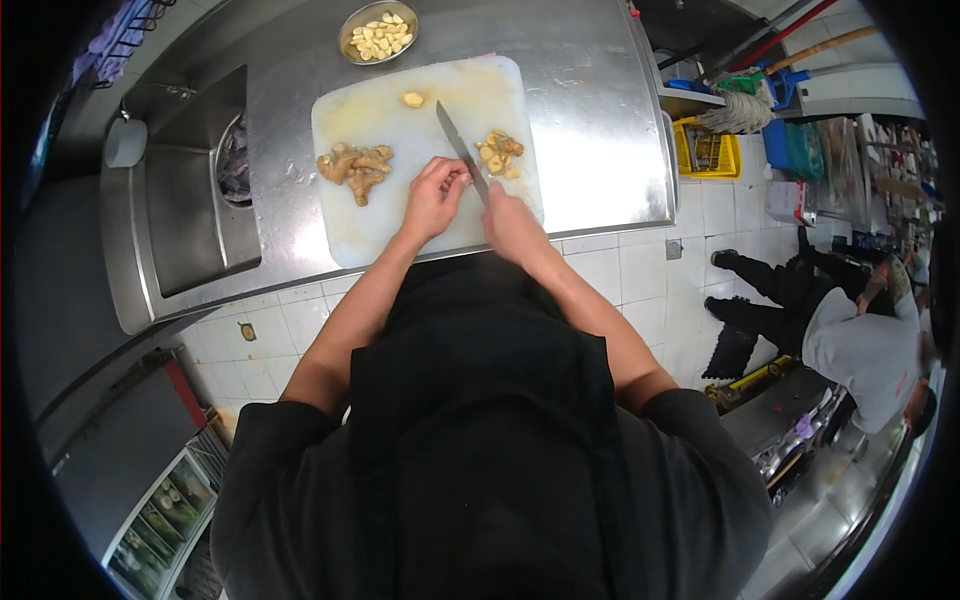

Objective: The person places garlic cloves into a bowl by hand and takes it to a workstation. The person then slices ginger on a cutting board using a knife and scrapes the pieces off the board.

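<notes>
My right hand (513,226) is closed around the handle of a kitchen knife (459,143), whose blade points up and left over a white cutting board (440,100). Close to the blade's left side, my left hand (434,198) is curled with its fingertips together; whatever they pinch is too small or hidden to name. Ginger root (356,170) lies whole and knobbly at the board's left. Peeled and cut ginger pieces (498,153) are heaped to the right of the blade. One pale peeled piece (413,100) sits alone near the board's far edge.
A metal bowl (346,45) of peeled garlic cloves stands beyond the board on the steel counter (590,120). At left is a sink (190,215). Across the tiled floor at right are a yellow crate (735,155), a mop (745,110) and another person (860,325).
</notes>
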Demonstrator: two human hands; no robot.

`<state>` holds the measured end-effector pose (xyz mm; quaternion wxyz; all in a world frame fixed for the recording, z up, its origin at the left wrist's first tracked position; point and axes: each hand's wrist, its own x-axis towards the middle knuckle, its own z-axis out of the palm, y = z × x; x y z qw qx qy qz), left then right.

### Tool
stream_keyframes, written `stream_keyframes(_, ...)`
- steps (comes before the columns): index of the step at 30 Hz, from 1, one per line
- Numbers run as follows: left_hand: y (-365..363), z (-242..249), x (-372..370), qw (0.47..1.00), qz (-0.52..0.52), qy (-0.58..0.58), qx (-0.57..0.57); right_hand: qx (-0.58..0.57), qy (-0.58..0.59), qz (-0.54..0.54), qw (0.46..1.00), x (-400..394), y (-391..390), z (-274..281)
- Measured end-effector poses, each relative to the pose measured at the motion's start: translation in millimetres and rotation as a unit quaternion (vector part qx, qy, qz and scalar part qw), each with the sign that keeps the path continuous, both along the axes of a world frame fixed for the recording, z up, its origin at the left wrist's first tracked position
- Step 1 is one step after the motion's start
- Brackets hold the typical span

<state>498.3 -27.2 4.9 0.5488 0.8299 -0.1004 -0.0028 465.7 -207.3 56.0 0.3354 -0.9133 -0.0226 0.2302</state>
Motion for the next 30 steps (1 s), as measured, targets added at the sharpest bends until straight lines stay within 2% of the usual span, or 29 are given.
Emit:
stream_keyframes(1,1,1,-2,1.000,0.000,-0.005,-0.003,0.039,-0.027,-0.011,0.999,6,3,-6)
stream_keyframes(5,10,7,-12,1.000,0.013,0.000,0.010,0.029,-0.046,-0.007,0.998,15,-8,2)
stream_keyframes(7,20,1,-20,0.999,-0.004,-0.025,0.032,-0.035,-0.036,-0.010,0.999,8,-14,16)
stream_keyframes(10,27,4,-27,0.999,-0.022,-0.001,0.043,-0.052,-0.024,0.031,0.998,-2,-20,41)
stream_keyframes(17,21,-4,-29,0.997,-0.007,-0.052,0.055,-0.091,-0.017,0.082,0.992,-26,-20,45)
stream_keyframes(19,20,-6,-29,0.996,0.003,-0.064,0.058,-0.103,-0.072,0.098,0.987,-32,-22,48)
stream_keyframes(25,20,-10,-28,0.993,0.005,-0.086,0.083,-0.142,-0.090,0.132,0.977,-55,-22,61)
stream_keyframes(30,21,-12,-28,0.995,0.013,-0.059,0.074,-0.145,-0.079,0.137,0.977,-58,-20,63)
